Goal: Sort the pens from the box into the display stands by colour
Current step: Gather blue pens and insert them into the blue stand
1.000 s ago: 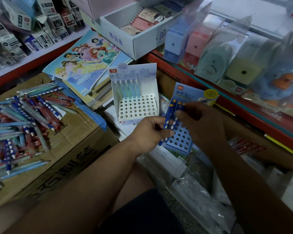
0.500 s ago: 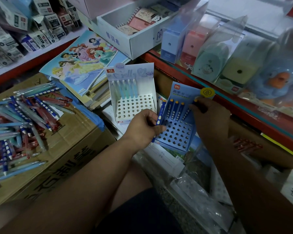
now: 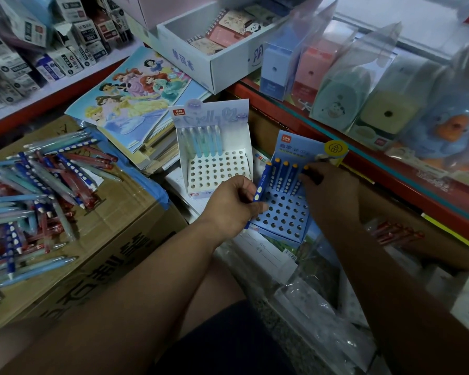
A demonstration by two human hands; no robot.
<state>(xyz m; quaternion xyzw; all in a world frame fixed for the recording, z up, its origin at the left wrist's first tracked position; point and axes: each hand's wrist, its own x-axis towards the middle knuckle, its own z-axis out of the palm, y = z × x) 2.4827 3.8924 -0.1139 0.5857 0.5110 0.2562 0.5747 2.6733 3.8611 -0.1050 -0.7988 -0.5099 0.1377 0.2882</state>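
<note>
Crowded shop shelves (image 3: 390,177) ring the blue stand (image 3: 284,215), where my right hand (image 3: 329,190) pinches a seated back-row pen (image 3: 306,168) while my left hand (image 3: 232,205) grips 1 dark blue pen (image 3: 261,185) at its left edge: light, stiff, slick, I judge, best held mid-barrel.

Mixed loose pens (image 3: 38,190) lie heaped on the cardboard box (image 3: 114,239), left; white stand (image 3: 217,171), centre, has five pale pens (image 3: 201,142) upright in its far row; blue stand (image 3: 284,215) beside it has orange-capped blue pens (image 3: 283,177) likewise, right hand (image 3: 328,188) pinching the end pen (image 3: 306,168), left hand (image 3: 228,204) gripping a further pen (image 3: 262,184).
</note>
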